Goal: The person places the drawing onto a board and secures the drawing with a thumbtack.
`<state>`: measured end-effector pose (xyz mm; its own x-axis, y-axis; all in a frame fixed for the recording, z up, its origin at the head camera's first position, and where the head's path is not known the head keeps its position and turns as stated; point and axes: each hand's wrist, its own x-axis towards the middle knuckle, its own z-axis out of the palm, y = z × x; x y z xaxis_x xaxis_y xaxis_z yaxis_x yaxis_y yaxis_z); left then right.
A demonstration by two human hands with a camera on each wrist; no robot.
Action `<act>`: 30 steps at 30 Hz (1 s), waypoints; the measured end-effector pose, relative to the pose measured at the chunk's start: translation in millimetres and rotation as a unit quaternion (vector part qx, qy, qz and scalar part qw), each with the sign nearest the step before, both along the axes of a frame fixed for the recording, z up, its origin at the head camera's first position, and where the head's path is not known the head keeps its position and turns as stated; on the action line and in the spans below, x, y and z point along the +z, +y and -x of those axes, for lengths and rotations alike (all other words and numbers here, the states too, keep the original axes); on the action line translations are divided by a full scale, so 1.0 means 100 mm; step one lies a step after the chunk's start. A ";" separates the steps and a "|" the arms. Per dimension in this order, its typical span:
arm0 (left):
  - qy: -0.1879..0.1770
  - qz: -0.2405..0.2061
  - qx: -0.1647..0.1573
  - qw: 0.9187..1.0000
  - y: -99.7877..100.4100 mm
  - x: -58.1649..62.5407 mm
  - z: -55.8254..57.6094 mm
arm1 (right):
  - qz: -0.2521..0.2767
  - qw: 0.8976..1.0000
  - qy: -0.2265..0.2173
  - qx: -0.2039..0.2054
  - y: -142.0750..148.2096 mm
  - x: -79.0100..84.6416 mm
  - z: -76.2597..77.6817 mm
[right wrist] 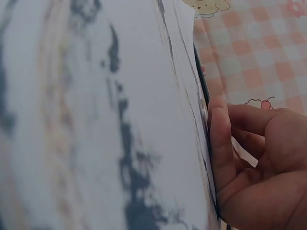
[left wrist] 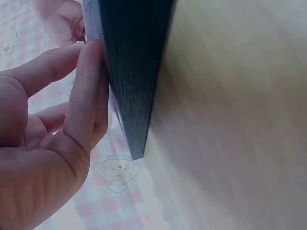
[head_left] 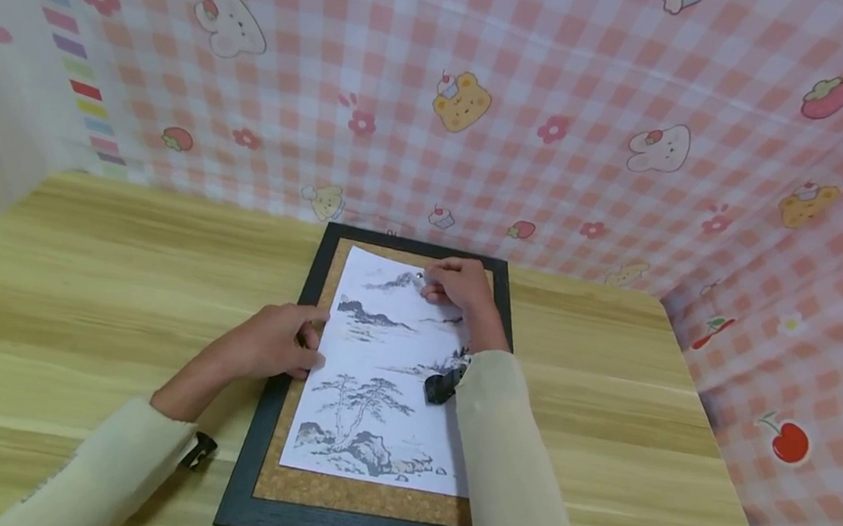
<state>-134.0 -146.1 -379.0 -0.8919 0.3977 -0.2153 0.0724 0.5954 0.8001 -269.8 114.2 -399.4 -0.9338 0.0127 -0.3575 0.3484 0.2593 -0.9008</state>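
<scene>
A white sheet of paper (head_left: 384,352) printed with an ink landscape of mountains, trees and rocks lies on a black-framed cork board (head_left: 363,496). My left hand (head_left: 279,341) rests at the paper's left edge, fingertips on the sheet and thumb spread apart. In the left wrist view those fingers (left wrist: 86,81) touch beside the dark frame (left wrist: 129,72). Near the top right of the sheet, my right hand (head_left: 462,286) pinches a small shiny pin (head_left: 419,276) at its fingertips. The right wrist view shows the curled fingers (right wrist: 223,143) against the paper (right wrist: 158,120); the pin is hidden there.
The board lies on a light wood-grain table (head_left: 125,296), its far end near a pink checked cloth (head_left: 380,50) hanging behind. More of this cloth hangs along the right side. Black wrist mounts (head_left: 443,386) sit at both sleeves.
</scene>
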 end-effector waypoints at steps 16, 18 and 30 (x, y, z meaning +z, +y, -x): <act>0.057 0.048 -0.023 0.997 -0.03 0.09 0.00 | 0.025 0.999 -0.021 0.019 0.07 0.10 -0.06; 0.064 0.047 -0.022 0.997 -0.02 0.08 0.00 | 0.021 0.999 -0.017 0.031 0.09 0.11 -0.07; 0.122 0.027 -0.020 0.992 0.01 0.06 0.03 | -0.069 0.991 -0.001 0.118 0.17 0.34 -0.11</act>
